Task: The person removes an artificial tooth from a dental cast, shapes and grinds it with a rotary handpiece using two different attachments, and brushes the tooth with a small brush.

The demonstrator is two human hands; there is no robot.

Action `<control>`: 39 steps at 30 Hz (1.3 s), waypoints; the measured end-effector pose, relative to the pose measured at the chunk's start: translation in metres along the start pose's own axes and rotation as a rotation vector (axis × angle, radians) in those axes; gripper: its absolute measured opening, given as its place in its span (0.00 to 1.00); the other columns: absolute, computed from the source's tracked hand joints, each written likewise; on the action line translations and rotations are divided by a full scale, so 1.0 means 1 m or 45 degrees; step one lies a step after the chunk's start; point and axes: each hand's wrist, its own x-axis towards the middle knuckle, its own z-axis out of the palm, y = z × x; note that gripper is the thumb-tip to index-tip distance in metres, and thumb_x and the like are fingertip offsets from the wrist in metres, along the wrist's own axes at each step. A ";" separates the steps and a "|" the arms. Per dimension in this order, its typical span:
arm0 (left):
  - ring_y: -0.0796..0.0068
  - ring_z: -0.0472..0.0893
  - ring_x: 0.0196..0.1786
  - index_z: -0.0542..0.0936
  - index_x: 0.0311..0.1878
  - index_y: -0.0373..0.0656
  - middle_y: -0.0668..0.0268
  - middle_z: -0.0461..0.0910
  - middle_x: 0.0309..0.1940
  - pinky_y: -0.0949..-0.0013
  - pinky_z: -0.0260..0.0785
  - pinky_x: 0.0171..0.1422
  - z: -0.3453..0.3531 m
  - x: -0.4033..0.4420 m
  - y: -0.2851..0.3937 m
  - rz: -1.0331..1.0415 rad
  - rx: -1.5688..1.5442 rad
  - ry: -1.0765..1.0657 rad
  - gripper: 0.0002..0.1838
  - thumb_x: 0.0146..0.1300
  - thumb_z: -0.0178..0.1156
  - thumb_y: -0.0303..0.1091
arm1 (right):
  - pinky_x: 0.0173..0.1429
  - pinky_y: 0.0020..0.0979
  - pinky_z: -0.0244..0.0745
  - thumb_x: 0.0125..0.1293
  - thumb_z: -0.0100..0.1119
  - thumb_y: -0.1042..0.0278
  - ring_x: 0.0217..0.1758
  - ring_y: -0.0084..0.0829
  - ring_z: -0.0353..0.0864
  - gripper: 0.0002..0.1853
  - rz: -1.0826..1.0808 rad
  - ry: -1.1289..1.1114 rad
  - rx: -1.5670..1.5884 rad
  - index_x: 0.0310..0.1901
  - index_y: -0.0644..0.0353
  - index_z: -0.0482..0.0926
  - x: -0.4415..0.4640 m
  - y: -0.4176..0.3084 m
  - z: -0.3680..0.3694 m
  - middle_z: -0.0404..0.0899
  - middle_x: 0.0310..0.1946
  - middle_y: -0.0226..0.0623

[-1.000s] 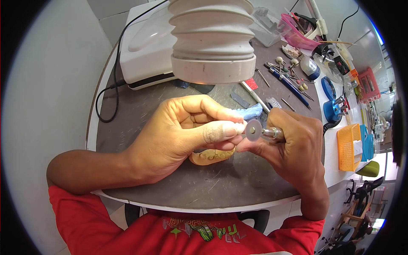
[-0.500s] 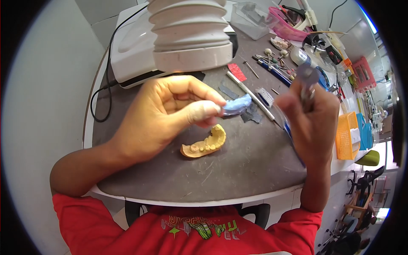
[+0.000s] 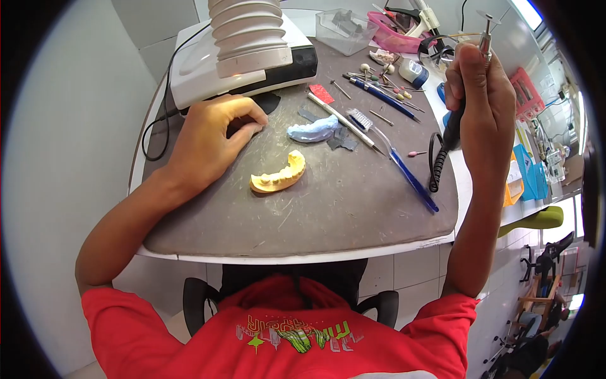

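Note:
My right hand [image 3: 483, 95] is raised at the right, wrapped round a rotary handpiece [image 3: 486, 44] that points up with a thin disc at its tip. Its black coiled cord hangs below. At the left, my left hand [image 3: 211, 139] rests low on the table mat, fingers curled and thumb close to the fingertips; I see nothing between them. A yellow dental model [image 3: 278, 180], curved and with teeth, lies to the right of and below this hand. Behind the model sits a light-blue dental piece [image 3: 314, 130], apart from both hands.
A blue toothbrush [image 3: 410, 180], a white pen-like tool [image 3: 344, 120] and a blue pen [image 3: 383, 98] lie on the mat. Several small burs [image 3: 398, 95] are scattered behind. A white machine with a ribbed hose [image 3: 252, 31] stands at the back left; a clear box [image 3: 344, 31] is behind.
My left hand has let go of the light-blue piece, now on the mat, and moved left. My right hand has risen with the handpiece. The view has shifted.

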 end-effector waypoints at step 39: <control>0.77 0.74 0.40 0.63 0.55 0.37 0.65 0.73 0.36 0.70 0.68 0.45 0.121 0.007 0.120 0.024 -1.818 -0.701 0.16 0.66 0.53 0.26 | 0.39 0.20 0.70 0.71 0.51 0.53 0.33 0.19 0.76 0.21 0.615 -0.736 0.324 0.49 0.66 0.74 -0.032 -0.028 -0.028 0.78 0.32 0.31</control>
